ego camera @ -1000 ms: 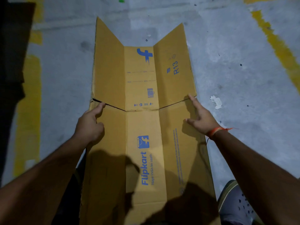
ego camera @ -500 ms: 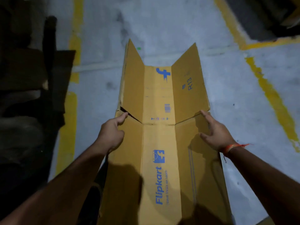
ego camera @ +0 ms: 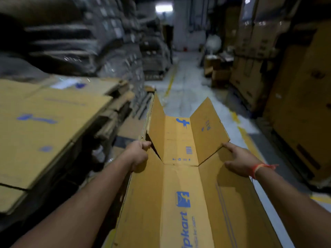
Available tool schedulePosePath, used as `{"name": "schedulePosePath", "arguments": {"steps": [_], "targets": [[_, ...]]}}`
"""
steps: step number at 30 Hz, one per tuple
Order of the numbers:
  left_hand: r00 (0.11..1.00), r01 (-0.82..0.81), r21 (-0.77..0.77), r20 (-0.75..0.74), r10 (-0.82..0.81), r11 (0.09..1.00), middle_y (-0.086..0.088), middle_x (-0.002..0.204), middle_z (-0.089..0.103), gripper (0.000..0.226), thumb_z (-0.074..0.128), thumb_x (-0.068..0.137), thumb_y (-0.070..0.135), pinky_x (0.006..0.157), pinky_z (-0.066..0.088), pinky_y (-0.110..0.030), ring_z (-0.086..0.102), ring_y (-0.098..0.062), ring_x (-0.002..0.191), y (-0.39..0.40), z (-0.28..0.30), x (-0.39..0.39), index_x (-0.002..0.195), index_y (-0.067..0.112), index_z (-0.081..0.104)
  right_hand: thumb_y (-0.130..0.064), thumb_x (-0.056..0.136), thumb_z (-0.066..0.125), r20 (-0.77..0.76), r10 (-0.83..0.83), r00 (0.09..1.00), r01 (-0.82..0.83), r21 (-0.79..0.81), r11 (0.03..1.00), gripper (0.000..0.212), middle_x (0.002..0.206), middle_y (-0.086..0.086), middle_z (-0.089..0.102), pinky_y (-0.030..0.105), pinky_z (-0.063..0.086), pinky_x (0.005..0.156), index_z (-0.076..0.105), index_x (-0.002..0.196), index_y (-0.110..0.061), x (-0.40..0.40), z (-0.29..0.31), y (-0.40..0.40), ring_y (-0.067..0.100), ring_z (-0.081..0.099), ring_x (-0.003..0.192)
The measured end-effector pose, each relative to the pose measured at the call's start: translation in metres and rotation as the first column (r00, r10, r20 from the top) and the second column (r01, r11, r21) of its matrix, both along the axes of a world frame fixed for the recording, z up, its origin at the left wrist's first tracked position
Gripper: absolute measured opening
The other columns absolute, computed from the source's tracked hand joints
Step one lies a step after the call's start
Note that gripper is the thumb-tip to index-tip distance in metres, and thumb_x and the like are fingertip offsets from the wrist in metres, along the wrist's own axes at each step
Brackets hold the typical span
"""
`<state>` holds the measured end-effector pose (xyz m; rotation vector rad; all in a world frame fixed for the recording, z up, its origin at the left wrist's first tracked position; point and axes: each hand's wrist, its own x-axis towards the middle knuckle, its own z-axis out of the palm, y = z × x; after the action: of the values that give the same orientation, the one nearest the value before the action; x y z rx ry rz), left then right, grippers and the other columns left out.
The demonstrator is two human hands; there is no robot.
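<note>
A long unfolded brown cardboard box [ego camera: 180, 185] with blue Flipkart print stretches away from me, its side panels bent up like a trough. My left hand [ego camera: 138, 154] grips the left edge, fingers curled over it beside the slit between panel and flap. My right hand [ego camera: 240, 161] holds the right edge at the matching slit, index finger stretched along the rim. An orange thread circles my right wrist.
A stack of flattened cartons [ego camera: 44, 126] lies at the left, dark wrapped goods [ego camera: 80, 42] piled behind it. Tall brown cartons [ego camera: 295, 86] line the right. A grey aisle floor [ego camera: 184, 81] with yellow lines runs ahead between them.
The view has swung up from the floor to the aisle. The box has lifted with both hands, which keep their hold on its edges.
</note>
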<state>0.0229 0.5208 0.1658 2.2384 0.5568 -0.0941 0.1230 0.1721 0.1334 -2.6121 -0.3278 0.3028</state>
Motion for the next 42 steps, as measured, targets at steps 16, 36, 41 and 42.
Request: {"name": "schedulePosePath", "arguments": {"steps": [16, 36, 41, 42], "targets": [[0.56, -0.648, -0.36, 0.37, 0.741, 0.67, 0.003, 0.105, 0.058, 0.077, 0.045, 0.081, -0.017, 0.054, 0.055, -0.031, 0.066, -0.026, 0.072, 0.227, 0.197, -0.145, 0.147, 0.022, 0.054, -0.007, 0.085, 0.076, 0.321, 0.688, 0.651, -0.637, -0.262, 0.725, 0.091, 0.151, 0.013, 0.043, 0.034, 0.053, 0.094, 0.026, 0.158, -0.028, 0.051, 0.313, 0.413, 0.03, 0.051, 0.131], [0.138, -0.872, -0.42, 0.281, 0.95, 0.251, -0.006, 0.146, 0.051, 0.075, 0.053, 0.081, -0.023, 0.081, 0.059, -0.037, 0.056, -0.024, 0.113, 0.443, 0.142, -0.229, 0.142, 0.022, 0.059, -0.011, 0.086, 0.072, 0.114, 0.944, 0.31, -0.94, -0.112, 0.323, 0.079, 0.146, 0.002, 0.045, 0.035, 0.054, 0.095, 0.038, 0.15, -0.041, 0.08, 0.229, 0.83, 0.024, 0.052, 0.126], [0.052, -0.877, -0.458, 0.209, 0.977, 0.145, -0.007, 0.144, 0.047, 0.066, 0.055, 0.087, -0.016, 0.077, 0.054, -0.039, 0.056, -0.028, 0.105, 0.482, 0.125, -0.229, 0.133, 0.03, 0.066, -0.013, 0.082, 0.08, 0.039, 0.966, 0.257, -0.965, 0.065, 0.254, 0.08, 0.152, -0.007, 0.048, 0.027, 0.039, 0.11, 0.044, 0.15, -0.033, 0.142, 0.201, 0.904, 0.012, 0.049, 0.134], [0.05, -0.88, -0.454, 0.202, 0.978, 0.138, -0.007, 0.144, 0.045, 0.064, 0.056, 0.088, -0.014, 0.079, 0.052, -0.04, 0.055, -0.027, 0.103, 0.489, 0.122, -0.23, 0.131, 0.032, 0.066, -0.014, 0.083, 0.08, 0.033, 0.97, 0.24, -0.969, 0.065, 0.237, 0.08, 0.151, -0.007, 0.048, 0.025, 0.035, 0.111, 0.043, 0.151, -0.031, 0.151, 0.197, 0.916, 0.011, 0.047, 0.135]]}}
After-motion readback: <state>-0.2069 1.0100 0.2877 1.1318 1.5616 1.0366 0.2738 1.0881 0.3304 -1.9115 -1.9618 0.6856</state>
